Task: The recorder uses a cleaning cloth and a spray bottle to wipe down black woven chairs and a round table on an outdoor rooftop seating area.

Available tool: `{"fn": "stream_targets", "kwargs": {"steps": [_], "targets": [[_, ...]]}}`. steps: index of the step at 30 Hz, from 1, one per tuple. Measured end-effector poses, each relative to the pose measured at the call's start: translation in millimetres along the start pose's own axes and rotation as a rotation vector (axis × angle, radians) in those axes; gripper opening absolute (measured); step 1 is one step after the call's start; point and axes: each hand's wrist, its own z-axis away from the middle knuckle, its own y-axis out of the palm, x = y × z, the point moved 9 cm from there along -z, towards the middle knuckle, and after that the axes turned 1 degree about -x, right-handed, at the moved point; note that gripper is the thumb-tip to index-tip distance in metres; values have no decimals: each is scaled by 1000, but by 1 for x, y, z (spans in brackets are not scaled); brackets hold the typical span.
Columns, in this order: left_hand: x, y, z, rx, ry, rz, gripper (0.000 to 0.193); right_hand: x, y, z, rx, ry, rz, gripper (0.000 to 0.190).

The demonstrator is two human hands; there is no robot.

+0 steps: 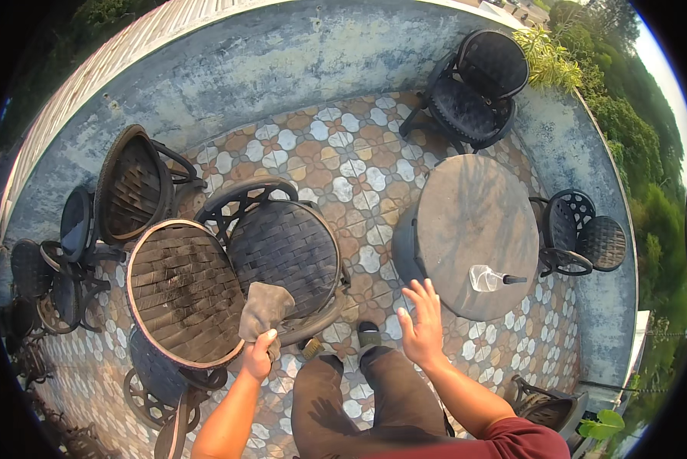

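Note:
My left hand (pixel 259 356) grips a crumpled grey-brown cloth (pixel 266 307) that hangs over the edge of a dark woven chair seat (pixel 283 252); whether it touches the seat I cannot tell. Directly left is a round brown woven panel (pixel 183 287) with a pale rim and dark stains. My right hand (pixel 423 327) is raised, holding nothing, its fingers apart, just left of the round table (pixel 464 229). A clear bottle with a black nozzle (pixel 485 278) is on the tabletop, near its front edge.
Dark chairs with round backs stand at the far wall (pixel 469 92), the right wall (pixel 570 229) and the left (pixel 134 183). Another chair (pixel 550 404) is at lower right. A weathered blue-grey parapet (pixel 297 63) encloses the patterned tile floor (pixel 337 149). Plants (pixel 550 60) overhang the right corner.

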Motion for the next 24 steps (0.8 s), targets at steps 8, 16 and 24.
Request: {"fn": "stream_targets", "kwargs": {"steps": [8, 16, 24], "targets": [[-64, 160, 27, 649, 729, -1595, 97, 64, 196, 17, 749, 824, -1857, 117], [27, 100, -28, 402, 783, -1423, 73, -23, 250, -51, 604, 385, -2097, 86], [127, -55, -48, -360, 786, -1372, 48, -213, 327, -175, -85, 133, -1534, 45]]}}
